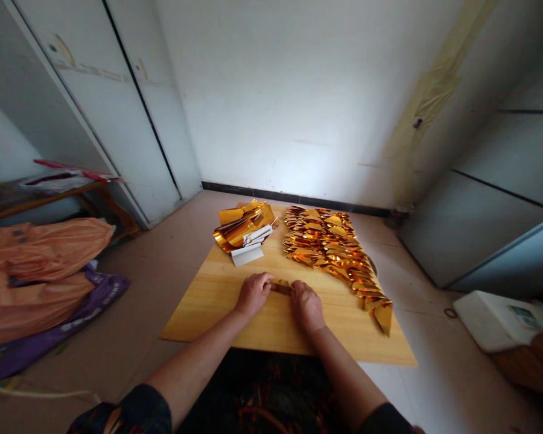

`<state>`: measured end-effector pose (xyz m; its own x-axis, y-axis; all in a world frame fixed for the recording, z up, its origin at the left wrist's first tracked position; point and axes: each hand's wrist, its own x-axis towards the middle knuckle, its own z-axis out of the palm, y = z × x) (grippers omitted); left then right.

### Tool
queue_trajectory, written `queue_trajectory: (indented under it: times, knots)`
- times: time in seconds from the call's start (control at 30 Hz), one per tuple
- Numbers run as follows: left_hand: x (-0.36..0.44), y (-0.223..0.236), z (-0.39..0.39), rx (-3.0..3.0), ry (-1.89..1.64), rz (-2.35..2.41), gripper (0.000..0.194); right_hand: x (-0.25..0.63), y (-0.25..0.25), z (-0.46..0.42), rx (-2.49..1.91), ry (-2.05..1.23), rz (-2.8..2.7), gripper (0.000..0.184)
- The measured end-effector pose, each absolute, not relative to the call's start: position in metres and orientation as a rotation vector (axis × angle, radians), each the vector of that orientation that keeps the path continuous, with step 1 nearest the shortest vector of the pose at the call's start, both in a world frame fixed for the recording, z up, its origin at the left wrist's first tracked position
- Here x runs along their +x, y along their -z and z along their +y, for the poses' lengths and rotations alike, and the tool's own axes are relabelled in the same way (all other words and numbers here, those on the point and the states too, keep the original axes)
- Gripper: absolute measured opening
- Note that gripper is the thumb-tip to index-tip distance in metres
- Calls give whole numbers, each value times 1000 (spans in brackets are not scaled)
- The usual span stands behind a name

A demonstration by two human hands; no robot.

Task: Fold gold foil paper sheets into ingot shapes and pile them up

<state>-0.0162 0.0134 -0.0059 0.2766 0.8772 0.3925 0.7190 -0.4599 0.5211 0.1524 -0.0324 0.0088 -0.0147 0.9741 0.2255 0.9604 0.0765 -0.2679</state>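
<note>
My left hand (253, 293) and my right hand (306, 306) rest side by side on a light wooden board (208, 301), fingers curled. Between them they pinch a small piece of gold foil paper (280, 287), each hand gripping one end. Most of the piece is hidden under my fingers. Behind my hands, at the board's far left, lies a loose stack of flat gold foil sheets (242, 226) with a white paper piece (247, 254) at its front. A long heap of folded gold foil pieces (332, 250) runs along the board's right side.
Orange and purple plastic bags (36, 271) lie on the floor at left, below a low wooden shelf (49, 196). A white box (493, 319) sits on the floor at right. White walls and cabinet doors stand behind the board.
</note>
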Motion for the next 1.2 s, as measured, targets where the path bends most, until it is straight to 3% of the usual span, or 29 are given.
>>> queue_trajectory:
  times: [0.4,0.87,1.2]
  knots:
    - [-4,-9,6,2331,-722,1734,13,148,-9,-28,-2030,15,-2037,9]
    - [-2,-17,9,2322,-500,1760,14,151,-13,-27,-2067,-69,-2087,17]
    - [-6,-21,10,2402,-487,1686,13,151,-16,-27,-2088,-100,-2109,14]
